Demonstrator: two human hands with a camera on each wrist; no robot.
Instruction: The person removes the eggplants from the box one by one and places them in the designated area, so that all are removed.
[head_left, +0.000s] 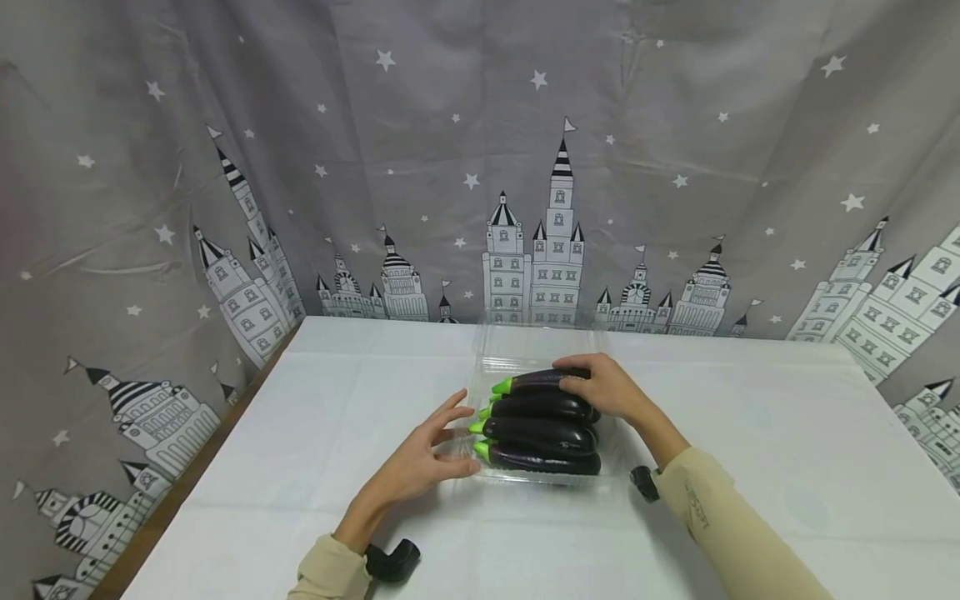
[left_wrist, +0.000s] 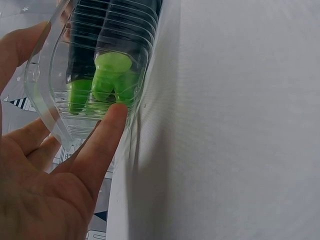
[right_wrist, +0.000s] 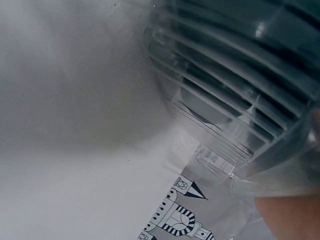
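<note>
Several dark purple eggplants with green stem ends lie side by side in a clear plastic box [head_left: 517,478], stems pointing left. My right hand [head_left: 609,385] grips the right end of the rearmost eggplant [head_left: 534,381], thumb on the near side and fingers over the far side. At the box's left end is my left hand [head_left: 416,458], its fingers spread and fairly straight. In the left wrist view one fingertip [left_wrist: 118,111] touches the ribbed wall beside the green stems [left_wrist: 112,75]. The right wrist view shows mainly the box's ribbed end [right_wrist: 225,95]; only a bit of hand appears there.
The box's clear lid [head_left: 540,340] stands open at the back, near the grey curtain [head_left: 420,167] printed with castles and stars. A white cloth covers the table [head_left: 750,467]. Black pieces [head_left: 393,562] sit at both wrists.
</note>
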